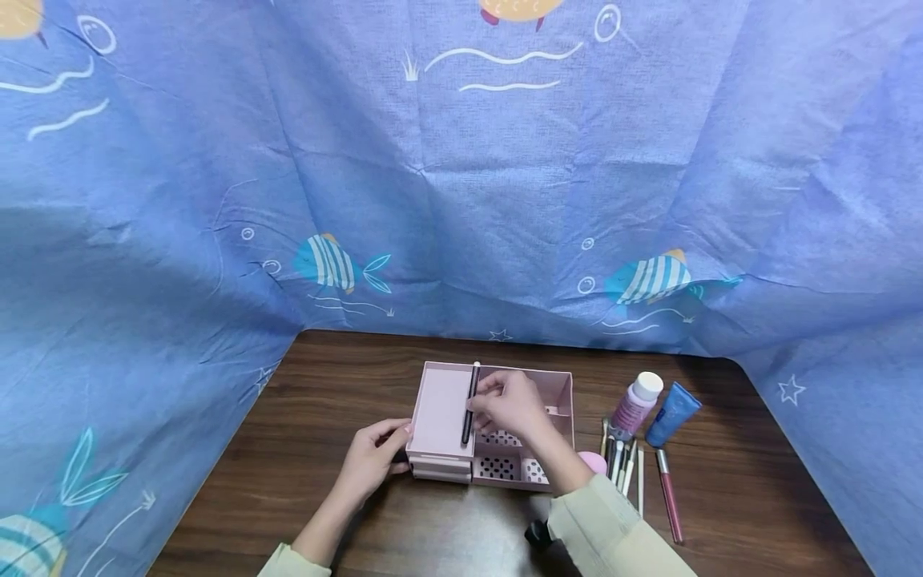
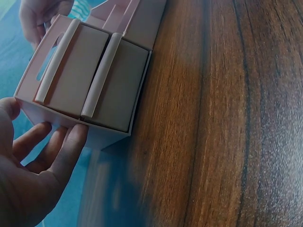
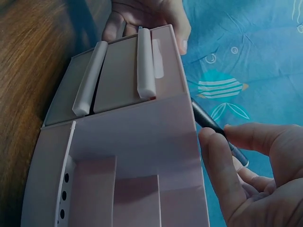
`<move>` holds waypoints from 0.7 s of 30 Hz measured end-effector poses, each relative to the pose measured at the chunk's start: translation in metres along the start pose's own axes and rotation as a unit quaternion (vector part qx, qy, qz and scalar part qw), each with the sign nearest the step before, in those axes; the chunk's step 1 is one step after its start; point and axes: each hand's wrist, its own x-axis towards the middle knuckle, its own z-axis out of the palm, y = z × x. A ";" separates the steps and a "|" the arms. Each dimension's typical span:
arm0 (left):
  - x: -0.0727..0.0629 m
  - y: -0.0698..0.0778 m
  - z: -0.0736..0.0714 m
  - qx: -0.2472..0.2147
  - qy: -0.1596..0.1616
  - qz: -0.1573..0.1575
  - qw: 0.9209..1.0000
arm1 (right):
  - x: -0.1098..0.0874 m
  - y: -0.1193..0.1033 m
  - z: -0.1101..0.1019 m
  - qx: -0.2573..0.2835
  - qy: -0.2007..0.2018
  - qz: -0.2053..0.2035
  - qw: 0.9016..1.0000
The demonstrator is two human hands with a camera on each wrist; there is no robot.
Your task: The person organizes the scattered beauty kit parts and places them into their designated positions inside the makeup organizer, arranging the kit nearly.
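A pink cosmetics organizer [image 1: 441, 409] stands on the table, with two closed drawers [image 2: 118, 87] at its left front and perforated compartments to their right. My left hand [image 1: 371, 461] touches the organizer's left side; in the left wrist view its fingertips [image 2: 75, 135] rest against the side wall, the thumb near the upper corner. Between thumb and fingers, my right hand [image 1: 512, 401] pinches a slim black pen [image 1: 466, 429] over the right edge of the organizer's top tray. The right wrist view shows the pen [image 3: 206, 116] partly hidden behind the organizer wall.
Right of the organizer stand a purple bottle [image 1: 631, 410] with a white cap and a blue tube [image 1: 674, 413]. Several makeup brushes [image 1: 618, 461], a red lip gloss tube [image 1: 669, 497] and a pink sponge [image 1: 593, 462] lie nearby. A dark object [image 1: 537, 533] is beside my right sleeve.
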 end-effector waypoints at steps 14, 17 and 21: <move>0.003 -0.001 0.001 0.000 -0.003 0.000 1.000 | 0.001 0.000 0.004 -0.124 0.045 -0.012 0.991; 0.003 -0.001 0.002 0.003 -0.001 -0.001 1.000 | 0.001 0.001 0.006 -0.140 0.053 -0.021 0.989; 0.001 -0.001 0.001 0.004 0.003 -0.003 1.000 | 0.000 0.005 0.010 -0.154 0.060 -0.028 0.986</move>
